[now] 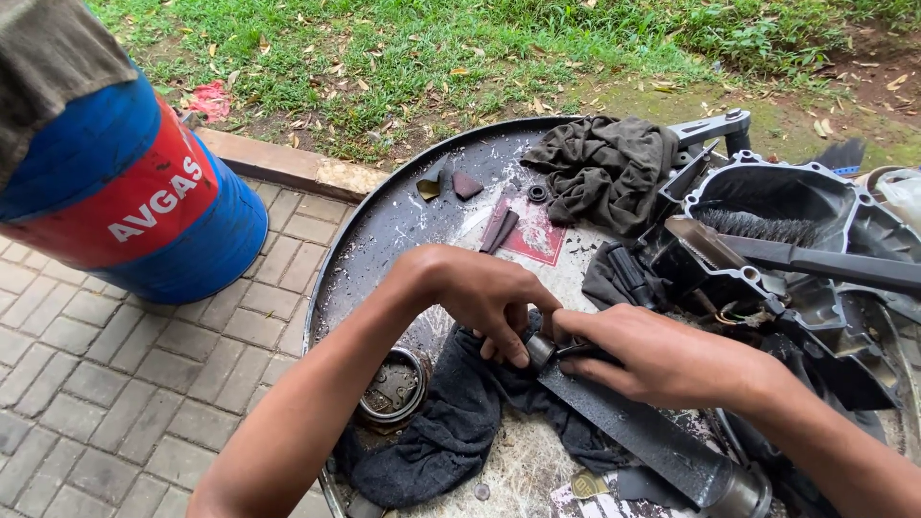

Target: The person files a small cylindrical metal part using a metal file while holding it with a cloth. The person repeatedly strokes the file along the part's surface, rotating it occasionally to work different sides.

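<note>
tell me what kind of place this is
Likely an outdoor, makeshift repair spot: a round metal drum top serves as the bench, strewn with an engine cover and greasy rags, beside paving bricks and grass.

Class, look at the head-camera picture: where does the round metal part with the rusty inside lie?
The round metal part lies low on the left of the round metal tabletop, under the left hand and against the dark rag.

Soft overcast daylight, even and bright; no hard shadows, only faint shade under my forearms; dull sheen on the metal tray [384, 225] around 11 o'clock; focus sharp centre; wide-angle bending at edges, drum [125, 192] at 9 o'clock bulges.
</note>
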